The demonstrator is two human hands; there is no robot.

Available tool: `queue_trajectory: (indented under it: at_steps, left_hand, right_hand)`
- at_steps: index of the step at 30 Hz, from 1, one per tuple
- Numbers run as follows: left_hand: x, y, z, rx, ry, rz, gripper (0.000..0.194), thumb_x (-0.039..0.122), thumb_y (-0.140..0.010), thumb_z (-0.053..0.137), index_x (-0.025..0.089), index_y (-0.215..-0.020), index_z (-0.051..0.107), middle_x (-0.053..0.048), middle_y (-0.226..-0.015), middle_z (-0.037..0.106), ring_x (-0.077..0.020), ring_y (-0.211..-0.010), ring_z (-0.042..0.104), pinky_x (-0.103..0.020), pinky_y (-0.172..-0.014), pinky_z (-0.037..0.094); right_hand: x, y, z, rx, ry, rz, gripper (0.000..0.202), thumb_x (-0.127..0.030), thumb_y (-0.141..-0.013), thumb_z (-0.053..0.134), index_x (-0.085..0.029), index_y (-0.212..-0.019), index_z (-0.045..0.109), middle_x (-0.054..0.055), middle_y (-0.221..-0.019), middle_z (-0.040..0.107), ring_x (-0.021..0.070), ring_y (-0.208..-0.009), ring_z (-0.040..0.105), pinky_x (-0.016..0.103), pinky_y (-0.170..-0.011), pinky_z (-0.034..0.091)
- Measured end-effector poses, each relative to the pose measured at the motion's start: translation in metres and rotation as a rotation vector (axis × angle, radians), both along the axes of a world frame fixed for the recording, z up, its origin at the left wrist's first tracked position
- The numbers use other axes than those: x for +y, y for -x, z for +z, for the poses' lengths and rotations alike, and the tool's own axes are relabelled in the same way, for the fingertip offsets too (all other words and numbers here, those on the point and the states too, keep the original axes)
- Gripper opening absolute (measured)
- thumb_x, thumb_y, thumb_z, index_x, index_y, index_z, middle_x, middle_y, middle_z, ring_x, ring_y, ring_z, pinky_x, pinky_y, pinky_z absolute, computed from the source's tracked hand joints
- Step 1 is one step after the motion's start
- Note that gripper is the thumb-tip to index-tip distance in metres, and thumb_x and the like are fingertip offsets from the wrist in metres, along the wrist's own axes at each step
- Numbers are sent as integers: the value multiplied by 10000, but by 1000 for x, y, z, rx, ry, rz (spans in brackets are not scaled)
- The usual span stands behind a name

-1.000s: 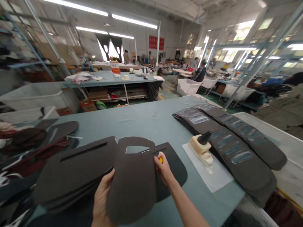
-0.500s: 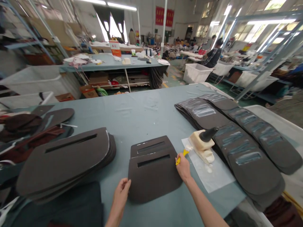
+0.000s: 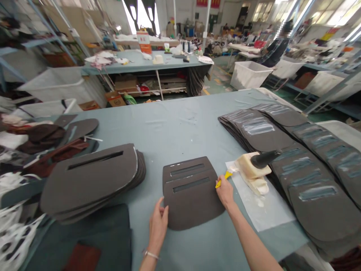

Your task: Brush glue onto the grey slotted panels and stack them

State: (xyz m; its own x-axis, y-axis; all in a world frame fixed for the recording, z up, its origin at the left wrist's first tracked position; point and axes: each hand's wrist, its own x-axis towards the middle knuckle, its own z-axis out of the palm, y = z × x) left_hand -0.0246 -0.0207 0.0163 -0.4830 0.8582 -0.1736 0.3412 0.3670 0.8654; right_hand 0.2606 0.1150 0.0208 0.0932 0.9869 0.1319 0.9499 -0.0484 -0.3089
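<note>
Two dark grey rounded panels with slots lie overlapped in front of me; the front panel [image 3: 194, 207] covers most of the back panel [image 3: 184, 165]. Along the left edge of the front one, my left hand [image 3: 159, 222] has its thumb and fingers apart, fingertips at the edge. My right hand [image 3: 225, 194] grips a yellow-handled brush [image 3: 225, 178] with white paste on its bristles, close against the panels' right edge. Just beyond the brush, a cream-coloured container [image 3: 251, 169] with a black conical piece [image 3: 265, 159] sits on a white sheet [image 3: 254, 216].
A stack of slotted dark panels [image 3: 90, 180] is at left, beside piled fabric [image 3: 45, 135]. Overlapping panels with white-smeared slots [image 3: 313, 222] cover the right side of the blue-green table [image 3: 158, 124]. Farther off are another table [image 3: 113, 67], a white bin [image 3: 251, 73] and a seated person [image 3: 275, 49].
The front panel now lies flatter on the back one, its slot showing blue-green instead of black. My left fingers have loosened at its edge. The whole view has shifted left.
</note>
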Motion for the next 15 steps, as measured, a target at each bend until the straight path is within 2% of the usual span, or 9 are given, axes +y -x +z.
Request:
queue_trajectory:
  at_steps: [3, 6, 10, 15]
  left_hand:
    - [1, 0, 2, 19, -25, -24, 583, 530, -756, 509, 192, -1229, 553, -12, -683, 567, -189, -648, 531, -322, -682, 407]
    - [3, 3, -3, 42, -39, -31, 549, 506, -776, 503, 195, -1224, 566, -32, -730, 594, -194, -696, 550, -323, -712, 412]
    - [4, 5, -10, 96, -27, -45, 514, 475, -804, 485, 202, -1232, 563, -36, -743, 606, -194, -694, 557, -319, -702, 409]
    - [5, 6, -11, 115, -3, -47, 489, 469, -795, 509, 225, -1213, 581, -24, -729, 623, -193, -680, 572, -308, -678, 409]
  right_hand:
    - [2, -1, -2, -14, 13, 3, 49, -195, -878, 475, -179, -901, 516, 11, -719, 540, 122, -617, 468, 236, -561, 204]
    - [4, -2, -3, -18, 28, -1, 43, -177, -862, 492, -183, -899, 513, 6, -722, 539, 117, -603, 462, 237, -555, 195]
    - [6, -1, -2, -33, 50, -6, 56, -169, -851, 506, -188, -903, 516, 6, -725, 544, 115, -586, 456, 242, -550, 190]
    - [7, 0, -1, -54, 56, -9, 54, -188, -869, 485, -184, -913, 516, 19, -733, 557, 128, -620, 487, 248, -551, 192]
